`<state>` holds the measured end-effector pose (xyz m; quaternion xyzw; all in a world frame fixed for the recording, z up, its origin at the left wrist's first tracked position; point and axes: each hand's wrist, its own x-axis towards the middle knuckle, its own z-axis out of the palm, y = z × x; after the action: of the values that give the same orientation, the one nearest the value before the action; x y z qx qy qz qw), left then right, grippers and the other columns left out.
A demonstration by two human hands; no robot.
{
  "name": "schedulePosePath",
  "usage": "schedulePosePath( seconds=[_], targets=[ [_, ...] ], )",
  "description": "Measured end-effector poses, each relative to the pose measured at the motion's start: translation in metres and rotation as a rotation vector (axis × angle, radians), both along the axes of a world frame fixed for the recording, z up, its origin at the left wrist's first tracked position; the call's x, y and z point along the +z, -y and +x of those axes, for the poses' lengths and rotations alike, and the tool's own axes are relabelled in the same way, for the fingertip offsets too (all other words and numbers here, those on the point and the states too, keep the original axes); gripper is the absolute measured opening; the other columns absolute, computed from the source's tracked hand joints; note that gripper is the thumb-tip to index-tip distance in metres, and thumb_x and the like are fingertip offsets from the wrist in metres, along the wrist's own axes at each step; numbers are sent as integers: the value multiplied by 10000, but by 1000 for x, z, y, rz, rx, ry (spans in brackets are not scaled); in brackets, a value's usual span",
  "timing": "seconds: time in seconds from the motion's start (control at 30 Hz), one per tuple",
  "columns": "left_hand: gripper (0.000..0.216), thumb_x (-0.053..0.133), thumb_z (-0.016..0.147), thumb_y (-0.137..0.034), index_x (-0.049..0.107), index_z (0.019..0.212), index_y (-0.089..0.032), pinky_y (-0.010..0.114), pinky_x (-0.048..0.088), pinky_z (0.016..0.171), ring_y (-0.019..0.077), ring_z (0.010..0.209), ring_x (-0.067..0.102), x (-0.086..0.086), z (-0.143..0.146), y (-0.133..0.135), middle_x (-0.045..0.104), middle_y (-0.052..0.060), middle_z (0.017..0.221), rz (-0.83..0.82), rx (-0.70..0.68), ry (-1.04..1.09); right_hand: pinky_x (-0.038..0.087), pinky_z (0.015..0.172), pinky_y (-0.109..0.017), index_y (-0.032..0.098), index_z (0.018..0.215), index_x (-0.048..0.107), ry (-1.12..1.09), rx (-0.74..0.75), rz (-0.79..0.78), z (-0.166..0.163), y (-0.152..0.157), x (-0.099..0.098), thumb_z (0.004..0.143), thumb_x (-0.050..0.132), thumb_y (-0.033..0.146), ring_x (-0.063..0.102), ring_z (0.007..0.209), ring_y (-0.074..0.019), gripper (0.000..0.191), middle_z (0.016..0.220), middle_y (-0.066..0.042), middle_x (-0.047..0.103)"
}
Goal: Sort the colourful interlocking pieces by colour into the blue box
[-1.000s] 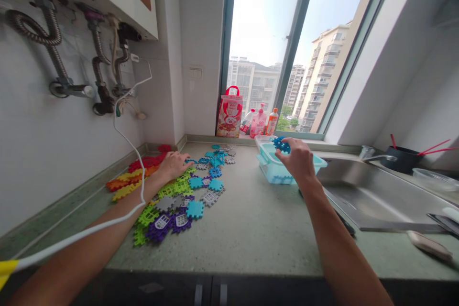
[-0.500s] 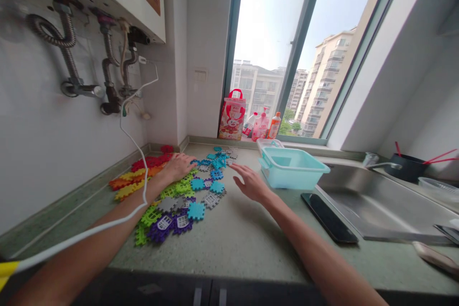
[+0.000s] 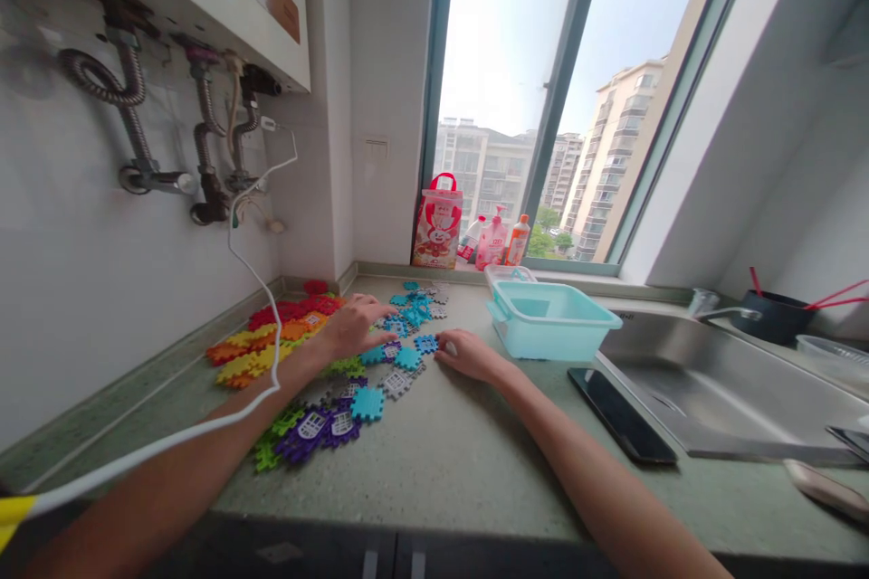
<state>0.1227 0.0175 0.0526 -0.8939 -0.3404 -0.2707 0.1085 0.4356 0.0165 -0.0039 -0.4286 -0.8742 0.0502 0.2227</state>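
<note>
Interlocking plastic building tiles with notched edges lie in a colour-sorted spread on the counter. My right hand (image 3: 468, 355) pinches a blue building tile (image 3: 426, 344) by its right edge, at the right side of the spread. Over the middle of the spread is my left hand (image 3: 354, 326), its thumb and fingers apart, close to the light-blue tiles (image 3: 407, 357); nothing shows in its grasp. Nearer the counter's front are purple tiles (image 3: 312, 434) and green tiles (image 3: 268, 457). Red, orange and yellow tiles (image 3: 237, 369) lie left of my left hand, and my forearm hides some green ones.
A turquoise plastic box (image 3: 557, 326) stands right of the tiles, beside the sink (image 3: 685, 380). A black phone (image 3: 621, 416) lies before the box. A white cable (image 3: 204, 427) hangs across my left forearm. Bottles (image 3: 492, 240) and a red bag (image 3: 438, 226) stand on the sill.
My right hand has come down and a little closer, and its fingers have closed on a blue tile, which has shifted right. My left hand has moved right, its thumb now apart from the fingers.
</note>
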Motion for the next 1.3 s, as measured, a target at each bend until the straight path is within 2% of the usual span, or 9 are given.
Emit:
schedulePosePath(
  seconds=[0.1,0.23,0.33,0.47,0.6,0.8,0.97,1.13,1.3],
  targets=[
    [427,725,925,-537,714,1257,-269,410,472,1055,263,1159,663,0,30,32,760,76,1182,-47,-179,34,533,948,-359,193,1030,737,-13,-12,17,4,0,1,889,691,195,717,997,-230,148,1007,-76,773],
    [342,765,902,-521,749,1179,-321,369,481,1061,241,1155,685,-12,59,60,778,40,1127,-192,-438,-100,492,1081,-402,208,1353,655,-36,44,58,4,4,2,913,660,176,656,1241,-258,442,1357,-138,684],
    [284,753,924,-481,755,1172,-342,322,500,1033,218,1115,714,-20,65,62,783,22,1149,-276,-535,-188,444,1151,-452,248,1316,692,-6,72,51,3,4,-1,960,632,230,567,1380,-283,361,1465,-137,619],
    [284,732,943,-449,753,1214,-366,298,509,1015,215,1106,723,-22,53,48,772,15,1199,-279,-497,-163,509,1064,-403,212,1079,748,-37,19,9,6,-2,-4,925,709,295,670,1220,-263,180,1275,-115,732],
    [318,670,978,-411,724,1281,-332,288,514,993,212,1104,720,-27,34,26,772,36,1186,-294,-420,-127,542,941,-352,222,1031,747,-33,-64,17,12,0,2,880,762,317,725,1004,-228,179,1053,-67,784],
    [379,660,963,-440,687,1302,-275,307,518,979,226,1109,709,-35,10,-4,754,66,1214,-332,-261,-99,522,933,-335,236,1129,719,-185,-8,148,0,22,16,921,717,362,710,997,-208,244,1106,-59,763],
    [259,612,985,-416,740,1156,-271,290,519,956,209,1076,712,-33,3,-12,770,48,1135,-336,-232,-91,530,876,-328,234,1057,749,-27,160,15,-21,40,16,839,811,457,689,961,-221,318,1027,-64,742],
    [321,584,992,-495,751,1158,-277,289,498,1001,208,1085,713,-32,1,-10,775,40,1164,-379,-207,-106,517,848,-318,228,1053,767,15,126,-35,-28,46,23,795,853,396,679,916,-218,320,997,-66,736],
    [455,539,983,-592,766,1175,-248,300,493,1023,240,1159,694,-13,-2,-23,762,54,1244,-374,28,7,504,820,-294,231,1078,778,9,109,-50,-24,44,24,798,838,339,680,890,-209,306,997,-62,746]
  ],
)
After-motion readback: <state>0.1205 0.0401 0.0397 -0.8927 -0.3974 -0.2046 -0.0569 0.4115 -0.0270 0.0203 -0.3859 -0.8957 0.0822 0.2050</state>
